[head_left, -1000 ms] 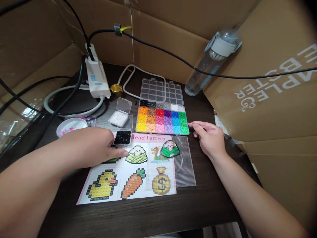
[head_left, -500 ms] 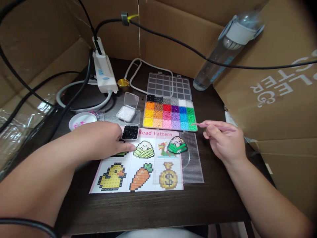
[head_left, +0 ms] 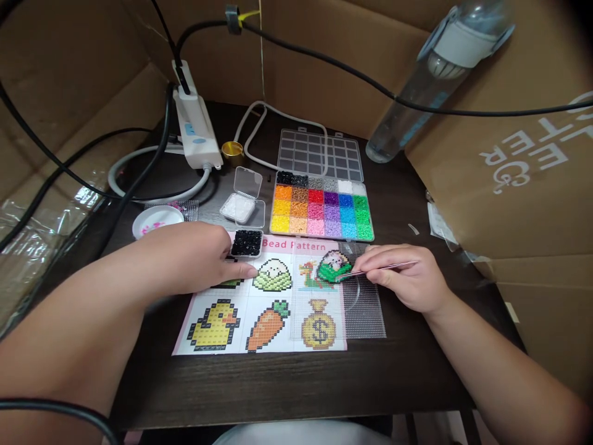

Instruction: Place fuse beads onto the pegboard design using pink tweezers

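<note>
My right hand (head_left: 403, 275) is closed round slim pink tweezers (head_left: 389, 267), their tip at the lower green part of a bead piece (head_left: 334, 267). Any bead at the tip is too small to make out. The piece, white-pink above green with dark edging, sits on a clear pegboard (head_left: 365, 315) partly over the printed bead pattern sheet (head_left: 273, 301). My left hand (head_left: 204, 256) rests on the sheet, thumb stretched flat towards the printed dumpling; its other fingers are mostly hidden. Beside its knuckles is a small box of black beads (head_left: 246, 243).
Behind the sheet lies an open bead case (head_left: 324, 210) sorted by colour. A box of white beads (head_left: 238, 207), a white dish (head_left: 157, 219) with pink beads, a gold cup (head_left: 232, 151), a power strip (head_left: 199, 136) and a water bottle (head_left: 430, 86) stand around. Black cables cross above.
My right hand has moved left and towards me, bringing the tweezers from the case's green compartment to the bead piece. The left hand stays in place; the view has shifted slightly.
</note>
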`<state>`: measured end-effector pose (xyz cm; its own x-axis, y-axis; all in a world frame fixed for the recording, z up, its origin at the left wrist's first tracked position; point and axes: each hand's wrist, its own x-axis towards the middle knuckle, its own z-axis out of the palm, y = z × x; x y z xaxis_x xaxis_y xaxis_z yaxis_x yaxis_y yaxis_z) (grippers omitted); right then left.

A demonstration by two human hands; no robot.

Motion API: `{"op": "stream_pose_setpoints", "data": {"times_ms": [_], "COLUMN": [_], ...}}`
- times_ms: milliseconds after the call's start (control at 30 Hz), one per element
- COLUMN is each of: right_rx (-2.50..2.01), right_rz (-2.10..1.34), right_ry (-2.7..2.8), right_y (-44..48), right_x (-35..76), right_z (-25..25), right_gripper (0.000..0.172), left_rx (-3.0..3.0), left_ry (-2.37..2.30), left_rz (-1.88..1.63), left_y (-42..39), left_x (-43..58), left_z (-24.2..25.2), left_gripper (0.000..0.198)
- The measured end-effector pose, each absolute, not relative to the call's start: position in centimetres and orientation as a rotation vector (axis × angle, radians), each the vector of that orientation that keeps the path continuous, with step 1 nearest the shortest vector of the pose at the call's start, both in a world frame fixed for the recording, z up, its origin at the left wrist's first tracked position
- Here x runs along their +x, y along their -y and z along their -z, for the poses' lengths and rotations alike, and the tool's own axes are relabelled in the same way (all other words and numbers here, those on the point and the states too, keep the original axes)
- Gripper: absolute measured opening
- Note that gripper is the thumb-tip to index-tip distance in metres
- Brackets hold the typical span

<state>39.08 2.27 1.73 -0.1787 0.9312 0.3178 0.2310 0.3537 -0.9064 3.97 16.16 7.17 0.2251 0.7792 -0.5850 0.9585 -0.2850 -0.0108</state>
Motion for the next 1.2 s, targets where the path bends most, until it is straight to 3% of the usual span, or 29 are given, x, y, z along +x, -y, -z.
{"op": "stream_pose_setpoints", "data": {"times_ms": [367,600,733,833,1000,1200], "right_rx": [-1.027,-1.045,-1.032,-1.094,-1.223,-1.359], "right_rz": [-0.970,-0.970,-0.963,-0.972,-0.911,-0.633], "right_ry": [1.669,1.673,1.676,1.653,1.497,1.001], "right_y": [-2.6,-2.6,-2.7,-2.5,-2.3,-4.4], "right_x": [39.2,39.3,39.2,39.2,40.0,41.1], "right_z": [-1.7,-1.4,-1.5,-1.5,-0.8,0.5], "right_gripper": [0.005,0.005,0.009,0.003,0.024,0.047], "left_rx": [2.118,2.170,2.197,2.184,2.131,2.133], "left_ry": [-1.610,-1.618,-1.550,-1.563,-1.625,-1.601], "left_rz": [0.582,0.723,0.602,0.597,0.777,0.767], "left_y": [-16.7,-16.6,-17.0,-17.0,-16.2,-16.3], "left_x": [3.3,3.5,2.5,2.7,4.1,4.3], "left_z": [-6.0,-6.2,-5.2,-5.3,-7.1,-7.3], "left_gripper": [0.066,0.060,0.067,0.068,0.057,0.058]}}
